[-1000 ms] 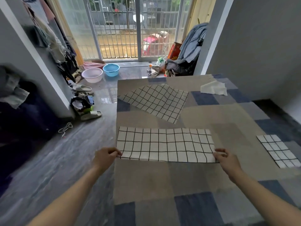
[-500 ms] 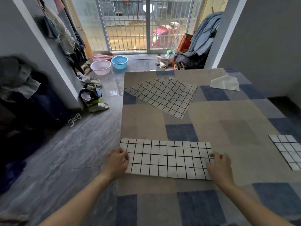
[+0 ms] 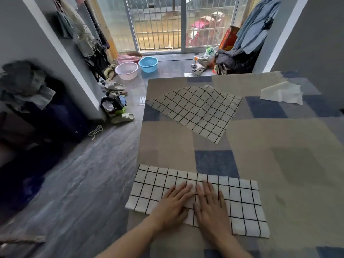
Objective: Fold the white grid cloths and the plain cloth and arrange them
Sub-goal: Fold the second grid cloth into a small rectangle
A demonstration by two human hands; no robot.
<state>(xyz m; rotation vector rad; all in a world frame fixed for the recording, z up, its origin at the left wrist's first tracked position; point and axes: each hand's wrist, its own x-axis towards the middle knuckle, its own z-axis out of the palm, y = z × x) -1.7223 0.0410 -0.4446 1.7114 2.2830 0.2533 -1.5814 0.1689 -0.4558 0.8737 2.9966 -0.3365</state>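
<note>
My left hand (image 3: 174,203) and right hand (image 3: 210,204) rest open, flat on the soft, light folded cloth (image 3: 242,200); I'd grip its end corners.

arms: 2, bare to frame edge | sleeves: none seen | left hand (image 3: 174,205), right hand (image 3: 211,205): no rings

My patchwork rug (image 3: 279,146) carries folded grid cloth (image 3: 242,202) near me, open grid cloth (image 3: 197,110) beyond, plain cloth (image 3: 281,93) far right.
</note>
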